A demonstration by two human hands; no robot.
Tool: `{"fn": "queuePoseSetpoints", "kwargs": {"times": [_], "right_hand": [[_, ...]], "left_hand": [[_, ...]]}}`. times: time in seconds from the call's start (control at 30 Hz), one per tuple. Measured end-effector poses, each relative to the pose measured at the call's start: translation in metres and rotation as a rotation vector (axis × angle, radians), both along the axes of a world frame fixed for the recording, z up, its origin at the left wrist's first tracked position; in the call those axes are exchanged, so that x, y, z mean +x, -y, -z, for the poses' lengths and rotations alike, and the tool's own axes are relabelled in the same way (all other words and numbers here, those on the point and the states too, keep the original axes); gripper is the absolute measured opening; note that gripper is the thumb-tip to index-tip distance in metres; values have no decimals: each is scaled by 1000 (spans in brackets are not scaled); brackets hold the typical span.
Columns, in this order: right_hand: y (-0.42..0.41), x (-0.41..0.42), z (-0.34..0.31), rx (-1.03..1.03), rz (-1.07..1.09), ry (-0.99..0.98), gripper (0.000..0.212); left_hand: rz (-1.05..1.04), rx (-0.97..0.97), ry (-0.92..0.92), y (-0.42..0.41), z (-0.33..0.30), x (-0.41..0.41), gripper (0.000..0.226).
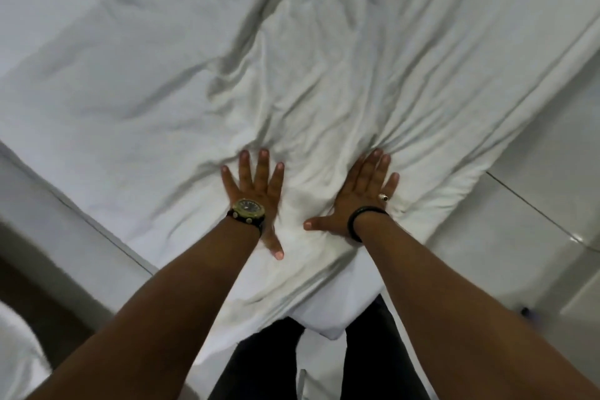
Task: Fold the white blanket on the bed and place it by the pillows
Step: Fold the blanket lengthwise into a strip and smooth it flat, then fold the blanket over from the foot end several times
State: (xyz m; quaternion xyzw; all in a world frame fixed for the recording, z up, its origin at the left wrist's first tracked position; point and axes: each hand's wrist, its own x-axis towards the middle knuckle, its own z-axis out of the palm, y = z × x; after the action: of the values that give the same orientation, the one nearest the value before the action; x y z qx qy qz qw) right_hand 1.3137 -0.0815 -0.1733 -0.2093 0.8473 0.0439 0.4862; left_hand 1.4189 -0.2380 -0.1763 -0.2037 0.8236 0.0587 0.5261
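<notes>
The white blanket lies spread and wrinkled across the bed, filling most of the view, with one corner hanging down near my legs. My left hand presses flat on it, fingers spread, a watch on the wrist. My right hand lies flat beside it, palm down, with a ring and a dark wristband. Neither hand grips the cloth. Creases fan out from both hands. No pillows are in view.
The bed's edge runs diagonally at the lower left, with dark floor beyond it. White glossy floor tiles show at the right. My dark trouser legs stand against the bed corner at the bottom.
</notes>
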Motion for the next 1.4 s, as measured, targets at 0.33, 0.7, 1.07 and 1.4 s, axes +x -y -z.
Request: {"fn": "queuePoseSetpoints", "kwargs": {"times": [0.33,0.7,1.07,1.4], "right_hand": [[7,13,5,33,70,-134,171],[-9,98,5,14,472,-431,122],[34,280,-23,-437,1737,-373,96],[15,321,-23,-633,1805,92,42]], "left_hand": [[67,176,-129,17,13,13,175],[473,211,-730,123,21,78,123],[288,90,-561,138,-9,141,103],[-299,-108,-666,273,-38,138,68]]}}
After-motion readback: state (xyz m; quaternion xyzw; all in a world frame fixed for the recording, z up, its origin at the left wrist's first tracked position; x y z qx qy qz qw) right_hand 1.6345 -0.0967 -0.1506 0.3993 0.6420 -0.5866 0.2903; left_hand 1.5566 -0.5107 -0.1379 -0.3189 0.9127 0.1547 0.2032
